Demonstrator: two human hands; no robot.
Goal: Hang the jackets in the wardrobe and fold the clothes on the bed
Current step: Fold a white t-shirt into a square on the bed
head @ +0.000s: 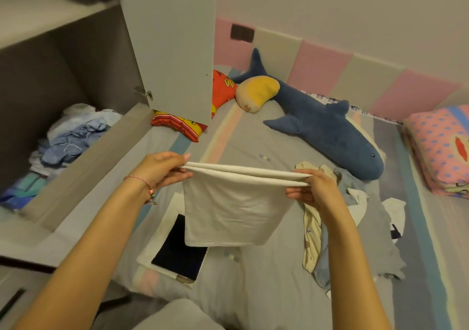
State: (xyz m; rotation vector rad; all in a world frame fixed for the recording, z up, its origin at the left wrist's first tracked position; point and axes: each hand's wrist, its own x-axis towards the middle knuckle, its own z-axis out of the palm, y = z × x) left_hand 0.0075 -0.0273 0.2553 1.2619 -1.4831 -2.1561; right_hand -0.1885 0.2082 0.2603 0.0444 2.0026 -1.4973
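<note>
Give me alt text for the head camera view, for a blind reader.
Two hands hold a folded white garment taut above a grey bed, the left hand pinching one top corner, the right hand the other. Beneath lies a folded dark garment; unfolded clothes sit to the right, a blue plush shark behind, an open wardrobe at left.

Dim, warm indoor light, fairly even, no glare. Faint soft shadow under the white cloth [228,210] I hold. Wardrobe [50,76] interior is dark. Strong wide-angle bending at the edges; slight softness overall, mushier in the corners.
</note>
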